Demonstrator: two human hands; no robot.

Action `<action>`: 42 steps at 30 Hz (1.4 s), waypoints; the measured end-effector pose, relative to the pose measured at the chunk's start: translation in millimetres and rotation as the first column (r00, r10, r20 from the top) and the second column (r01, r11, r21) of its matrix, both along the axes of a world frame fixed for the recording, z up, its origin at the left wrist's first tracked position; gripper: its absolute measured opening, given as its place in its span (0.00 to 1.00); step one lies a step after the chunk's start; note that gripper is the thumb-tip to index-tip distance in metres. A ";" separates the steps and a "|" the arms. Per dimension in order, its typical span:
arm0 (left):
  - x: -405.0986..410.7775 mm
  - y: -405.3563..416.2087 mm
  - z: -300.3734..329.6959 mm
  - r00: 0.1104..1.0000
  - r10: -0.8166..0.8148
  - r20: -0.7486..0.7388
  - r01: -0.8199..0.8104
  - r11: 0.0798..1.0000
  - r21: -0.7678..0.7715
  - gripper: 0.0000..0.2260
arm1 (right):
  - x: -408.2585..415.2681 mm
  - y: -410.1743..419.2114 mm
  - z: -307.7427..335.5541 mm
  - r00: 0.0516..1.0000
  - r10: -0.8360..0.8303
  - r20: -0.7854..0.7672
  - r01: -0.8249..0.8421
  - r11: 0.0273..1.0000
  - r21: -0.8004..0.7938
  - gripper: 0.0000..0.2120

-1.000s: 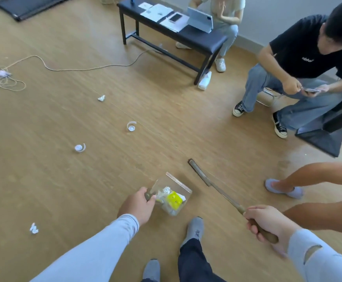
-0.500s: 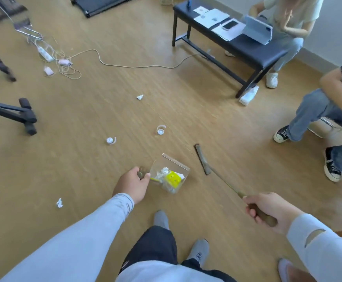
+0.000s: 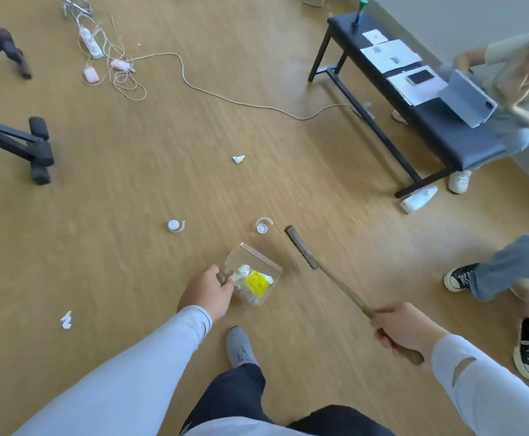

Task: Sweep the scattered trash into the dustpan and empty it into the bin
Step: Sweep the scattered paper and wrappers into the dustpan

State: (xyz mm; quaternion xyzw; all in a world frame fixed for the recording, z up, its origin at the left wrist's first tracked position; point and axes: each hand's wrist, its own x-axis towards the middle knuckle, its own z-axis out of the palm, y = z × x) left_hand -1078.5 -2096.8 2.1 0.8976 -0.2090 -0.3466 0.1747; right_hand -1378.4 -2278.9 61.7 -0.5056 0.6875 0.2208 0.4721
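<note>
**Nearest cap lies just beyond the dustpan mouth**

While the broom (image 3: 335, 278) slants from the right hand (image 3: 404, 328), fingers wrapped round its handle, its head rests right of the clear dustpan (image 3: 253, 275), gripped by the left hand (image 3: 206, 291). The cap (image 3: 261, 228) sits just ahead, between them.

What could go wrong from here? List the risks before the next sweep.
1. The clear dustpan, held by the left hand, already holds a yellow scrap and could spill if tipped.
2. The brush in the right hand may flick the nearby white cap past the pan.
3. The floor cable could snag on a step.
</note>
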 end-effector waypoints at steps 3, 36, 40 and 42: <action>19.7 -24.8 -6.9 1.000 0.004 -0.013 -0.004 1.000 0.015 0.14 | 36.6 -24.1 -6.2 0.999 0.045 0.001 -0.045 0.998 -0.044 0.13; 115.3 -289.1 2.7 0.943 0.334 0.000 -0.334 0.942 0.029 0.12 | 248.7 -416.7 23.0 0.879 0.421 0.223 -0.421 0.906 -0.051 0.13; 167.4 -324.4 4.3 0.928 0.372 -0.008 -0.372 0.928 -0.018 0.10 | 310.5 -442.8 13.2 0.872 0.445 0.205 -0.429 0.896 -0.120 0.12; 196.7 -342.2 0.7 0.924 0.382 -0.018 -0.383 0.923 -0.030 0.10 | 344.1 -452.1 8.6 0.867 0.465 0.182 -0.444 0.884 -0.146 0.10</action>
